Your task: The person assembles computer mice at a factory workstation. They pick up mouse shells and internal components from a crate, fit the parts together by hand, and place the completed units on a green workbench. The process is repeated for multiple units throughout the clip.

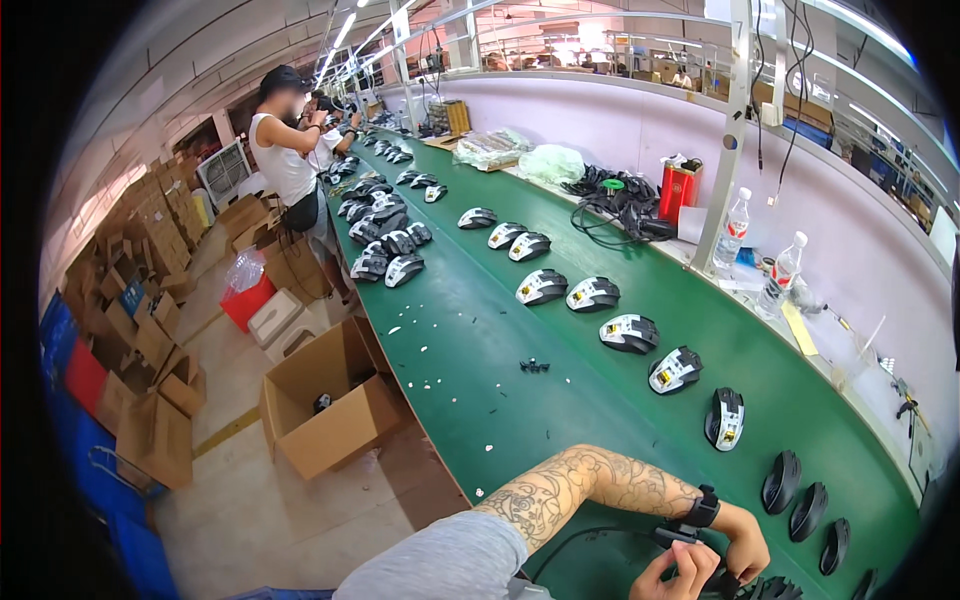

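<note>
My tattooed left arm bends across the green bench, a black band at the wrist. My left hand (746, 552) is closed, its fingertips down at dark plastic pieces (772, 590) by the lower edge; what it grips is mostly hidden. Close beside it, my right hand (678, 574) has its fingers pinched together on something I cannot make out. A small dark device (674, 537) with a cable sits at the left wrist, just above the right fingers. Nearby on the right lie black mouse shells (781, 482). A half-assembled white-and-black computer mouse (725, 419) heads a curved row of similar ones.
Several mice (385, 215) crowd the bench's far left. Small black parts (534, 366) and white scraps are scattered mid-bench. Bottles (735, 230), a red box (680, 190) and black cables (615, 205) stand along the back ledge. An open carton (335, 405) is on the floor; a co-worker (290, 150) stands beyond.
</note>
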Motion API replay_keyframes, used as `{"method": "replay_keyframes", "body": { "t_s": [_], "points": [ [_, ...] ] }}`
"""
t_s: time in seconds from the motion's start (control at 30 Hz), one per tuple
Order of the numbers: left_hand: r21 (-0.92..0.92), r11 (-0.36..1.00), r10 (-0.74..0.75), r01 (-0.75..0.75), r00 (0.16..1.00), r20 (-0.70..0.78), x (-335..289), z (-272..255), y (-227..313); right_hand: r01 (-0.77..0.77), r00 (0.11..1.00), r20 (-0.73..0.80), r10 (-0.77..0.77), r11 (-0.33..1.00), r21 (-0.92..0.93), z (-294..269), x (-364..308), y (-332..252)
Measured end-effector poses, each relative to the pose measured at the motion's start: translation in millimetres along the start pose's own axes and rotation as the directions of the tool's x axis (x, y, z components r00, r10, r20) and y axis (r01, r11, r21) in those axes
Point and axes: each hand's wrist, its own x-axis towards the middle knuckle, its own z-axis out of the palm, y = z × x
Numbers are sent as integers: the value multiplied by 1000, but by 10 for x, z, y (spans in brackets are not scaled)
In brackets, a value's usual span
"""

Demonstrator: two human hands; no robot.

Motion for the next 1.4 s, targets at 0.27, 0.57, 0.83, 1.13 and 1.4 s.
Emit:
{"method": "replay_keyframes", "body": {
  "t_s": [0.27,0.57,0.83,1.13,1.4],
  "points": [
    [-255,964,75,-81,997,-34,353,91,-502,-3,1000,-5,3,1000,31,18,21,-40],
    [-335,866,269,-372,910,-314,-687,-206,174,-3,1000,-23,4,999,41,-26,27,-22],
    [-372,881,-93,-291,665,-741,-2005,-65,461,-692,643,182,744,462,555,45,-145,233],
    [-42,996,23,-84,657,-753,-1909,681,682,-672,348,567,746,-223,706,35,-426,684],
    [-170,979,-96,-116,471,-877,-1991,715,720,-789,506,321,801,278,548,60,-226,523]
  ]
}}
